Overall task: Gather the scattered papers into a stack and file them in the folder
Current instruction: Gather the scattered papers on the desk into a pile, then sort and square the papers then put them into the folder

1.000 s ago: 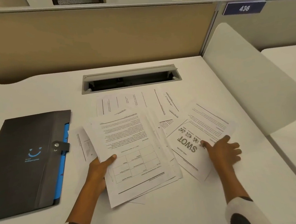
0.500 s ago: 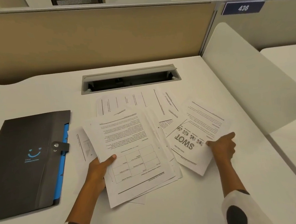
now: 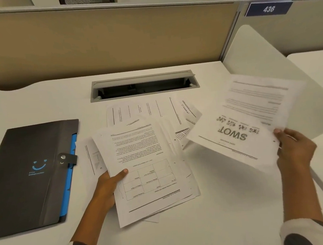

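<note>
A stack of printed papers [image 3: 146,169] lies in the middle of the white desk, and my left hand [image 3: 108,185] grips its left edge with the thumb on the top sheet. My right hand [image 3: 294,147] pinches two sheets by their right edge and holds them lifted off the desk: the "SWOT" sheet [image 3: 228,136] and a text sheet [image 3: 258,98] behind it. More loose papers [image 3: 146,110] lie flat behind the stack, and one sheet [image 3: 88,156] pokes out at its left. The black folder [image 3: 26,174] with blue dividers lies closed at the left.
A grey cable tray slot [image 3: 144,85] is set in the desk behind the papers. A tan partition [image 3: 103,42] closes the back. A white side divider [image 3: 263,57] rises at the right, just behind the lifted sheets.
My right hand went from pressing on the SWOT sheet to pinching it with the sheet under it, and has lifted both up and to the right. My left hand has stayed on the stack.
</note>
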### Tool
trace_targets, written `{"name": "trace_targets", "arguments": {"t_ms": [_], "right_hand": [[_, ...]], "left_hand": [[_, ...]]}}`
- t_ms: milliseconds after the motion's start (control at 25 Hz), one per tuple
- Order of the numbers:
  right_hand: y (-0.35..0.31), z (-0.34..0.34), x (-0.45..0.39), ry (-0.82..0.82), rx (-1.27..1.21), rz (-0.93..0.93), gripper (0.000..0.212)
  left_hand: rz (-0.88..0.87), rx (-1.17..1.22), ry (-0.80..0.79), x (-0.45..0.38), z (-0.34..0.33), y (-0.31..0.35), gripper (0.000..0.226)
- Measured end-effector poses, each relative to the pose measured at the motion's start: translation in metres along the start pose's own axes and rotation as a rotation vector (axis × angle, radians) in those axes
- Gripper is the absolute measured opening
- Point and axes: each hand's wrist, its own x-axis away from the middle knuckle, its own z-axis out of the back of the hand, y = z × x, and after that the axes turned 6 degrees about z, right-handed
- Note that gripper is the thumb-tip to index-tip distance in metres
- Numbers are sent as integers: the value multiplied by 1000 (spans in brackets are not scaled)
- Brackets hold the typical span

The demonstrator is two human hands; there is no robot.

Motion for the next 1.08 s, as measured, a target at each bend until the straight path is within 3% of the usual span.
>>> {"name": "trace_targets", "arguments": {"t_ms": [120,240,400,520,640,760,880,1000,1080], "right_hand": [[-15,-17,15,-170,88,98,10],[13,-56,42,-379,166,44,10],[66,-99,82,-627,320,76,10],[87,-120,105,-719,404,110,7],[93,-131,116,-777,487,143,7],[93,-130,113,-784,514,165,8],[82,-129,103,-772,352,107,28],[51,-133,88,-858,78,-74,74],[22,-137,78,-934,-9,-72,89]], "left_hand": [[-10,-21,-15,2,-1,2,33],[-21,-48,-25,3,0,3,33],[113,-69,43,5,-4,9,54],[141,-27,40,10,-11,15,59],[20,-67,31,14,-12,15,37],[-10,-90,27,14,-11,14,34],[-100,-111,-27,20,-19,26,22],[-242,-130,-108,30,-33,46,24],[-317,-141,-170,39,-43,61,31]]}}
